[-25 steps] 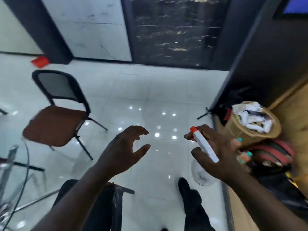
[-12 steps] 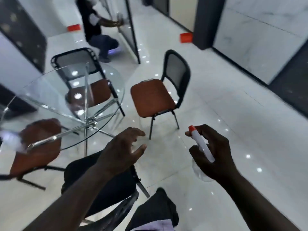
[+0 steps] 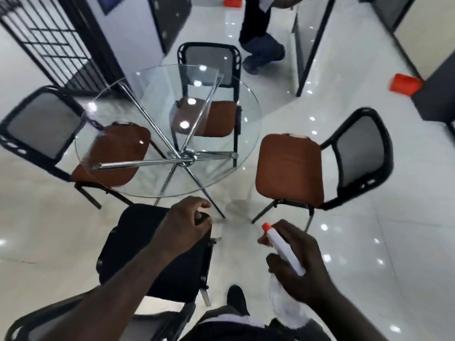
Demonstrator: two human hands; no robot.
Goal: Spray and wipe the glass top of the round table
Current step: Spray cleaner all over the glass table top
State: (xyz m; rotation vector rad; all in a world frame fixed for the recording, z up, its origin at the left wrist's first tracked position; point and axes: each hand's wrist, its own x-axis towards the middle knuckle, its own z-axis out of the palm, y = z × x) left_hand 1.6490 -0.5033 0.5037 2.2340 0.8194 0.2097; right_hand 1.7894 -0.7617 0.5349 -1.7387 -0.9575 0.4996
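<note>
The round glass table top (image 3: 157,92) on crossed chrome legs (image 3: 182,158) stands in front of me, a short way beyond my hands. My right hand (image 3: 302,264) grips a spray bottle (image 3: 283,249) with a white head and an orange tip that points up and to the left. The bottle's translucent body hangs below that hand. My left hand (image 3: 184,227) hovers over a black chair (image 3: 147,252) with its fingers loosely curled and nothing in it. No cloth is visible.
Three brown-seated chairs ring the table: left (image 3: 110,156), far side (image 3: 216,116), right (image 3: 288,168). The black chair stands between me and the table. A person (image 3: 261,33) crouches by a glass partition behind. An orange object (image 3: 403,84) lies on the floor at right.
My view has swung left from the wall and basket to the table, which is now centred ahead. Both hands keep their places; the left fingers have curled inward.
</note>
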